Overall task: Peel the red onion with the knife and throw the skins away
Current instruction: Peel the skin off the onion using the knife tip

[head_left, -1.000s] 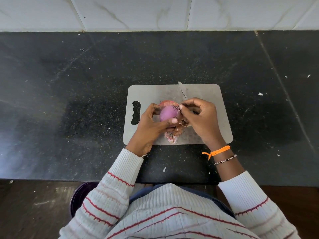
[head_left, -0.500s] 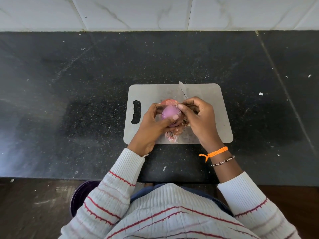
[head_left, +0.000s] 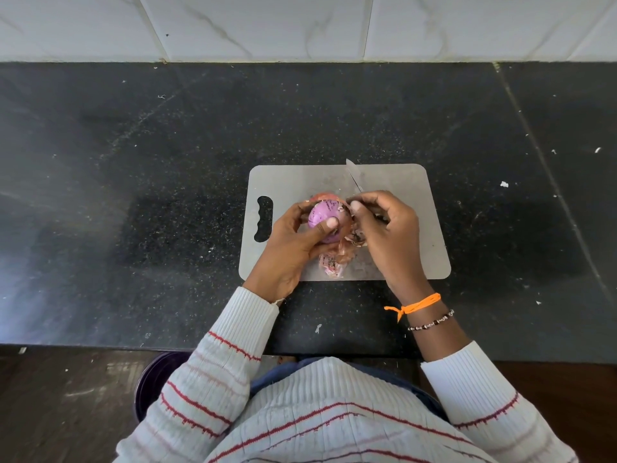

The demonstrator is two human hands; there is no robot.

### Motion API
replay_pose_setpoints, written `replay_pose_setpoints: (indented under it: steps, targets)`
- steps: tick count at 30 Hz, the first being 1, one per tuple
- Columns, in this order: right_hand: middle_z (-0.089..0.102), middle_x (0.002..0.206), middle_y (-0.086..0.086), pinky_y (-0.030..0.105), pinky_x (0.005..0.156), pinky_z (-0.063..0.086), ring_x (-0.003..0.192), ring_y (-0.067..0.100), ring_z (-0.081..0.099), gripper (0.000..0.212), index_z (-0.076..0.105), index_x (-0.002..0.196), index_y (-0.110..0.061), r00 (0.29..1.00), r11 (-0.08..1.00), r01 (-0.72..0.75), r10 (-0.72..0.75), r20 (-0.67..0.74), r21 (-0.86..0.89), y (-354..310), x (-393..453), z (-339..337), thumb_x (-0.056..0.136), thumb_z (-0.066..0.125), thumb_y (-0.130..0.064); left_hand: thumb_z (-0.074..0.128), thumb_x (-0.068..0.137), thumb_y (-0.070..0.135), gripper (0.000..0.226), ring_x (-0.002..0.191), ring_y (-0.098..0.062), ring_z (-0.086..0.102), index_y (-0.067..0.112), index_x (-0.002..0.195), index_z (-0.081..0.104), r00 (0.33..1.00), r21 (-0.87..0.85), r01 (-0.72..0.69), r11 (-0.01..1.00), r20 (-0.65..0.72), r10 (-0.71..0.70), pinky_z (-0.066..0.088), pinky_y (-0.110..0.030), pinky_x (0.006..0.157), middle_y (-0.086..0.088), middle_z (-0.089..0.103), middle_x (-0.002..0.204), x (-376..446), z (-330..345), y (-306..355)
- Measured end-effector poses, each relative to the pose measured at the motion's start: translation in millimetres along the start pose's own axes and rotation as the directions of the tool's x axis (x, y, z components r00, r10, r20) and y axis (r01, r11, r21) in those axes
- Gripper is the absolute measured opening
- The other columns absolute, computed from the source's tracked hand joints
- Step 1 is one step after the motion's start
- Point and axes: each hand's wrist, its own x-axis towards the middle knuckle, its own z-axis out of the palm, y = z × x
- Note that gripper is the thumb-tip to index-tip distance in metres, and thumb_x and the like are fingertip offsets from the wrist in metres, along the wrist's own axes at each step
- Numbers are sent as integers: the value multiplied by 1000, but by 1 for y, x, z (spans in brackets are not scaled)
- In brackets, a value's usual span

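We see a speckled black stone bench (head_left: 167, 195) carrying a flat grey rectangular cutting board (head_left: 417, 228). Above it, the left hand (head_left: 287, 248) cups the half-peeled purple-red onion (head_left: 325, 217), thumb on top. The right hand (head_left: 387, 228) grips the small steel-bladed knife (head_left: 353, 173) and pinches skin at the onion's edge. Loose papery pink skins (head_left: 332, 267) lie below.

A single head-worn camera is looking steeply down from close above at a dark countertop (head_left: 167, 195), facing the tiled wall (head_left: 267, 25).
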Motion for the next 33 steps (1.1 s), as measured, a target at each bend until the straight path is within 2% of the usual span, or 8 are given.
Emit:
replay_pose_setpoints:
  steps: [6,12,15,18,22,27,30,33]
  targets:
    - [64,79,-5,11,69,48,78,5,62,6,70,84,-10,998,998,57,-57,33,-7,-6,0,0,78,72,-12,65,76,0,27,90,-29,64,6,99,52,999,48,-28,998,-19,29,59,-34,72,-11,53,107,-1,-2,-1]
    - [61,84,1,7,67,44,76,-2,57,3,65,85,-7,995,994,76,-71,74,-77,-4,2,0,83,66,-9,69,69,9,35,98,-33,61,7,99,52,998,109,-61,992,-3,62,59,-34,72,-11,53,108,0,-1,-2]
    - [64,90,8,23,73,55,80,9,62,3,62,89,-9,999,998,-19,21,38,-64,1,5,-2,87,61,-11,67,68,15,39,97,-30,63,8,102,51,999,61,-52,997,15,51,59,-34,74,-8,54,107,0,-2,-2]
    - [65,92,10,38,74,57,82,19,65,5,62,91,-10,995,993,-90,92,24,-74,10,6,-3,88,61,-12,60,79,13,27,86,-21,68,10,104,51,999,23,-19,1000,33,18,59,-30,72,-13,54,113,1,-3,-2]
    - [64,87,10,30,68,54,77,20,62,5,63,86,-6,994,980,-99,106,32,-175,19,4,-3,84,65,-10,48,92,9,16,79,-13,69,9,108,50,998,0,26,1000,63,-26,58,-25,71,-11,62,105,1,-3,-2]
    - [66,84,10,22,63,51,71,18,62,5,65,82,-6,990,960,-55,88,111,-274,23,1,-2,78,69,-5,45,93,8,21,83,-17,69,12,112,53,995,-111,55,992,83,-46,57,-28,76,-7,67,101,1,-4,0]
    - [70,90,6,18,73,53,79,10,65,13,67,91,-8,989,978,-81,104,109,-194,13,-1,-2,83,60,0,46,93,9,22,88,-20,67,10,113,53,997,-135,64,989,41,-59,55,-30,79,-10,65,104,1,-5,0]
    - [70,94,0,16,78,53,87,5,66,21,67,99,-10,989,993,-106,111,95,-57,-1,-2,-2,87,54,1,45,94,14,18,84,-20,67,9,109,55,997,-159,79,984,18,-78,57,-29,76,-9,70,93,2,-7,1]
